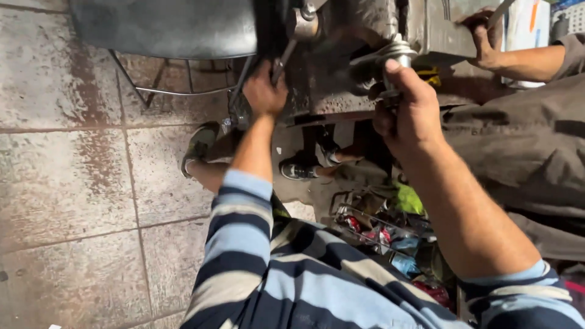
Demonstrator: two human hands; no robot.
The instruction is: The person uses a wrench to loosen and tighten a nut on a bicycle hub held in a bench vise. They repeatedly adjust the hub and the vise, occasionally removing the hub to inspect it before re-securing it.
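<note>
Overhead, a person in a striped sweater is working on a grimy metal machine (341, 67) standing on the tiled floor (67, 183). Their left hand (265, 91) is closing tightly around a thin rod (283, 61); their right hand (409, 106) is curling around a shiny bolt (396, 55), thumb up. Both parts look rigid, heavy-set and probably greasy, so gripping near the base seems safest. A co-worker's hand (487, 39) is resting on the machine's far side.
</note>
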